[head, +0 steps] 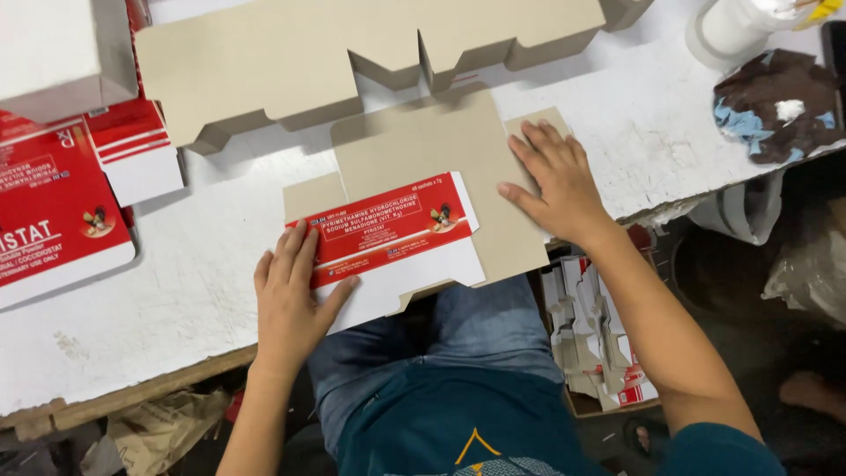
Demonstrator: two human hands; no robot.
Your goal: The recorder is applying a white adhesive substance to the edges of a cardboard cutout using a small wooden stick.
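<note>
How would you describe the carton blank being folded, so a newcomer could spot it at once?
On the white table, at its near edge, a flat carton blank lies under the left hand and right hand. Unlike the plain grey blank behind it, a red-and-white flap is folded over it.

In the middle of the frame, the flat box is plain brown, with a folded flap that is red with small white print and a white edge. The table is white and scratched. At far left lie more red and white boxes. At upper right, a cloth is brown with blue patches.
</note>
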